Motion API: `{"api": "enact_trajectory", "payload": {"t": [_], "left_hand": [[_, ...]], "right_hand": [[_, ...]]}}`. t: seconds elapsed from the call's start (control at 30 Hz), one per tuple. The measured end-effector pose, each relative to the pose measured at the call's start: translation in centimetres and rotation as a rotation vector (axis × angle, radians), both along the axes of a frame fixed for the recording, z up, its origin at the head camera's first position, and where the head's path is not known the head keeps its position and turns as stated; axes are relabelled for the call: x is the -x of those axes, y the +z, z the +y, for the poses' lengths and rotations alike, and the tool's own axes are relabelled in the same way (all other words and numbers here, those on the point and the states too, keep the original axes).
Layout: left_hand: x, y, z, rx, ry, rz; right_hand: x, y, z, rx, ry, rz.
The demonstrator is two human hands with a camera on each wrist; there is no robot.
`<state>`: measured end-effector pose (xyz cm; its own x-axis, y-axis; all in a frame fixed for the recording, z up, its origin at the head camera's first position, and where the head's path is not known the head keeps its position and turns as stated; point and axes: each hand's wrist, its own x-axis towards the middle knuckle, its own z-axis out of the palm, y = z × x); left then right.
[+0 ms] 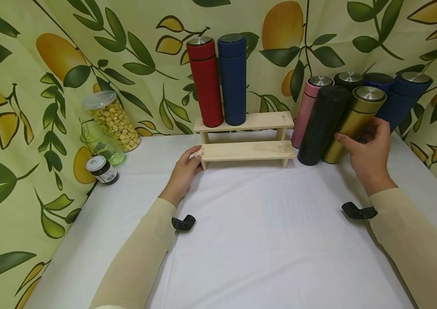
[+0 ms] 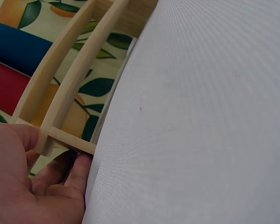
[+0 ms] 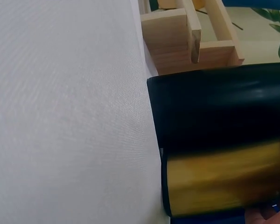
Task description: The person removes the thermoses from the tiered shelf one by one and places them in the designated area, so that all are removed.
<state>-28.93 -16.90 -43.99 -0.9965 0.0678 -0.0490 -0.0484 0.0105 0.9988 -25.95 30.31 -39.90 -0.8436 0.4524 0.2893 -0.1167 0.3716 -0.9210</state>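
Note:
A two-step wooden rack stands at the back middle of the white table. On its upper step stand a red flask and a blue flask, both upright. My left hand grips the left end of the lower step, thumb on top; the left wrist view shows the fingers curled under the rack. My right hand holds a gold flask that leans among other flasks at the right. Close beside it is a black flask. The right wrist view shows the gold flask against the black flask.
A pink flask and several dark flasks crowd the back right corner. At the left stand a jar of yellow snacks, a green glass jar and a small dark jar. A leaf-print curtain encloses the table.

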Motion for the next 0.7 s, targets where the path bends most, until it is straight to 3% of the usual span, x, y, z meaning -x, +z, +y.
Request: {"api": "enact_trajectory", "payload": {"t": [0.7], "left_hand": [[-0.02,0.01,-0.07,-0.012,-0.01,-0.002]], "right_hand": [[0.18,0.05,0.48,-0.025,0.057,-0.045]]}}
